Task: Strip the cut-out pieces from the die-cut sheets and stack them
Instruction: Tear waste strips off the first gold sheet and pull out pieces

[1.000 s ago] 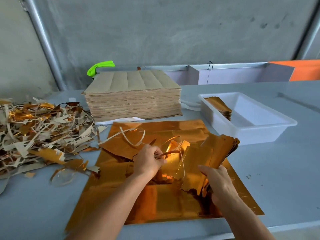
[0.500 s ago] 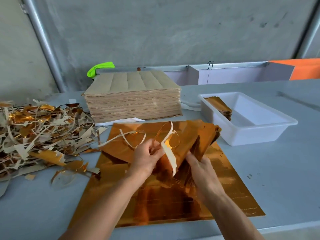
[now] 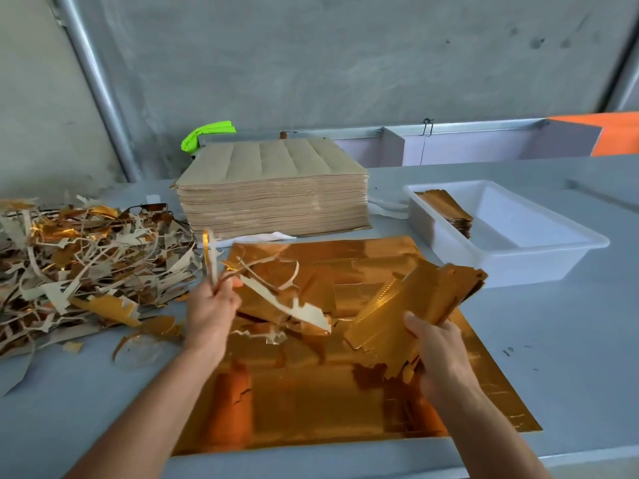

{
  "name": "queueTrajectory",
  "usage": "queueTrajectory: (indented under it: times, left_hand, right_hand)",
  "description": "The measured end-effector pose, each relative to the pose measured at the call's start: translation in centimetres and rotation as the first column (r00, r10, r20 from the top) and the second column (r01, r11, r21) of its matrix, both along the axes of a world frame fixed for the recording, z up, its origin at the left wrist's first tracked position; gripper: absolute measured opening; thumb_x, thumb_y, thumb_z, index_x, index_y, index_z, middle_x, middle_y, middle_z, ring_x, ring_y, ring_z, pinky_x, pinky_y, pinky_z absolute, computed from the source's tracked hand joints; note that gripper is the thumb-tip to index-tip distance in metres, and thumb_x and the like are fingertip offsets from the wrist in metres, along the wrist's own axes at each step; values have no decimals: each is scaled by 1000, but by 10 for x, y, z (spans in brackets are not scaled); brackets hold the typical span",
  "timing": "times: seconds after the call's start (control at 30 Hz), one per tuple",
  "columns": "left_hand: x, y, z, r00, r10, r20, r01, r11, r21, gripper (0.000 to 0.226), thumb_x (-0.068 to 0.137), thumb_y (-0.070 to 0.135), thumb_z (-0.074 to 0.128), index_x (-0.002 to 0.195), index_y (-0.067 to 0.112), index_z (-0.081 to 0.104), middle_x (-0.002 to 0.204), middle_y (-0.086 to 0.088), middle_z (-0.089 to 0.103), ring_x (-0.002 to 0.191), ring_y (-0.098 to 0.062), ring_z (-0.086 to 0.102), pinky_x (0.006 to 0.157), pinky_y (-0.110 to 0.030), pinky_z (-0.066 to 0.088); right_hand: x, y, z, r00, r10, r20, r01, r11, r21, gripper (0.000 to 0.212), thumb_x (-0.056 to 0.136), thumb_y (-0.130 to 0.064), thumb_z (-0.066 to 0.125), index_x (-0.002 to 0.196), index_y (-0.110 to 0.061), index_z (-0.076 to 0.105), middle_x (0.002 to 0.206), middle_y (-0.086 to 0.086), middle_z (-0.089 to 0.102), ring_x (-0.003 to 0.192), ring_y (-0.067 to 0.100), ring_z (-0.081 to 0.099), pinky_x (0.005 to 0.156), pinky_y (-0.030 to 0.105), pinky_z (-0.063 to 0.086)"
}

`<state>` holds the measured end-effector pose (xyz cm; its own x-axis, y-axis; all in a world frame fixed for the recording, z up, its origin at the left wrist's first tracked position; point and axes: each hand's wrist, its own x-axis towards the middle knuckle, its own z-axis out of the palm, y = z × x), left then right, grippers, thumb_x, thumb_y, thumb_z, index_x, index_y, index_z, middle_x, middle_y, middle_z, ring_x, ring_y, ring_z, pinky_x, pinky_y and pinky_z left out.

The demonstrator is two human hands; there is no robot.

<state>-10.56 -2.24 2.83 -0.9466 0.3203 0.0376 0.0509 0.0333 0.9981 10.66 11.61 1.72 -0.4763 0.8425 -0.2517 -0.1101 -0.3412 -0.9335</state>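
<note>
Left hand (image 3: 211,305) clenched round thin scrap strips (image 3: 276,292), lifted above gold sheet (image 3: 311,402) on worktop (image 3: 570,357). Right hand (image 3: 437,347) grasping bundle of cut-out pieces (image 3: 415,302), fanned up and away from grip toward white tray (image 3: 539,257). Earlier stack of pieces (image 3: 446,209) in tray's far-left corner. Scrap pile (image 3: 79,264) at left; stack of brown sheets (image 3: 273,191) behind.

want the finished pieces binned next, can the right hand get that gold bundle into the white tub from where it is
Probably yes. The right hand grips the gold bundle, and the white tub sits just beyond it on the same side, open-topped, with nothing between. The small stack inside fills only its far left corner.
</note>
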Motion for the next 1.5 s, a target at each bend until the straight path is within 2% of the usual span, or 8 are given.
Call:
queueTrajectory:
  times: [0.13, 0.3, 0.43, 0.53, 0.63, 0.83, 1.13, 1.5]
  left_hand:
    - [-21, -13, -6, 941, -122, -317, -11, 921, -389, 19, 94, 27, 55, 79, 15, 58, 59, 4, 46, 47, -9, 38, 44, -21, 31]
    - [-9, -7, 4, 849, -444, -287, -116, 373, -921, 42, 84, 42, 66, 117, 22, 49, 116, -1, 57, 92, -12, 59, 67, -24, 46]
    - [5, -4, 31, 852, -481, -208, -205, 60, -977, 112, 74, 43, 75, 150, 17, -3, 155, -15, 4, 137, -32, 26, 105, -43, 36]
    - [34, -1, 45, 602, -530, -597, -448, 395, -802, 107, 77, 35, 74, 148, 17, -3, 156, -16, 5, 139, -30, 22, 112, -45, 22]
    - [70, 23, 35, 171, -552, -816, -63, 821, -568, 69, 83, 19, 68, 141, 22, 30, 145, -3, 40, 123, -8, 40, 106, -24, 29]
    - [59, 45, -8, 330, -920, -210, 166, 276, -947, 80, 79, 51, 66, 145, 30, 27, 137, 5, 43, 123, -16, 44, 94, -34, 42]
    - [9, 9, -2, 588, -697, -409, -124, 423, -898, 51, 71, 58, 71, 112, 30, 56, 87, 16, 50, 70, 1, 48, 54, -16, 31]
    - [11, 4, -19, 475, -755, -451, -229, 389, -892, 64, 77, 65, 59, 119, 23, 34, 108, 4, 50, 74, -7, 52, 56, -15, 34]
  right_hand:
    - [7, 7, 0, 999, -33, 9, 33, 999, -21, 42, 97, -21, 50, 137, -15, 41, 123, 6, 55, 119, 36, 51, 102, 57, 39]
    - [4, 3, 1, 999, -50, 5, 50, 994, -95, 43, 96, -22, 53, 136, -13, 40, 129, 10, 55, 117, 36, 53, 100, 56, 42]
    - [4, 6, -1, 999, -53, 9, 53, 995, -81, 42, 96, -22, 52, 136, -14, 41, 127, 9, 56, 115, 36, 54, 100, 55, 43]
    - [0, 3, -3, 999, -39, 18, 40, 995, -86, 42, 97, -21, 51, 137, -14, 41, 126, 9, 57, 115, 36, 54, 100, 56, 43]
    - [-5, 1, -4, 998, -49, 43, 53, 991, -124, 31, 97, -20, 52, 126, -13, 47, 112, 8, 63, 100, 32, 62, 86, 53, 51]
    - [-3, 0, -1, 996, -56, 65, 62, 993, -102, 31, 97, -24, 51, 126, -14, 47, 87, -4, 56, 87, 25, 60, 81, 46, 52]
    - [-4, 4, -7, 1000, 0, -3, 0, 996, -86, 43, 97, -21, 50, 139, -14, 39, 101, -1, 60, 106, 31, 54, 99, 56, 42]
    - [-24, -11, -10, 991, 133, 31, -131, 990, -60, 38, 97, -19, 50, 133, -9, 43, 112, 9, 60, 109, 35, 55, 98, 56, 43]
